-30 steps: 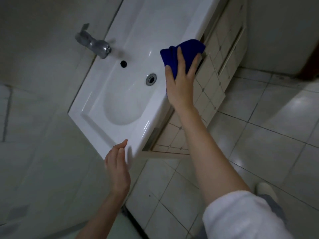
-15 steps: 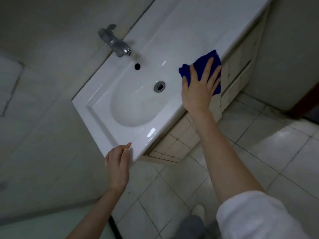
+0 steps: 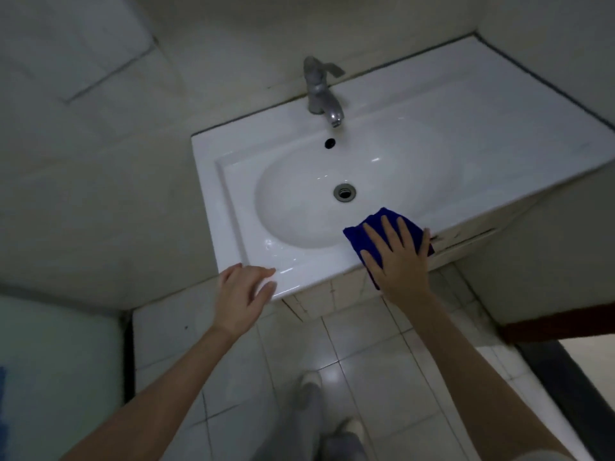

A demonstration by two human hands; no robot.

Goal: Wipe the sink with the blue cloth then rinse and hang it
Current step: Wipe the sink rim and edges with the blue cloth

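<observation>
We are seeing a blue cloth (image 3: pixel 355 239), a white sink (image 3: pixel 233 207), a grey tap (image 3: pixel 321 91), and a pale floor (image 3: pixel 366 377) gridded with square tiles.

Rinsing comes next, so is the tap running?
Off, it seems: no stream falls from the tap, and no water pools in the sink.

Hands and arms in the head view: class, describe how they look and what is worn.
The left hand and right hand show no gloves, rings or watch, and both forearms are uncovered. A sliver of pale sleeve edges the right arm at the picture's bottom.
</observation>
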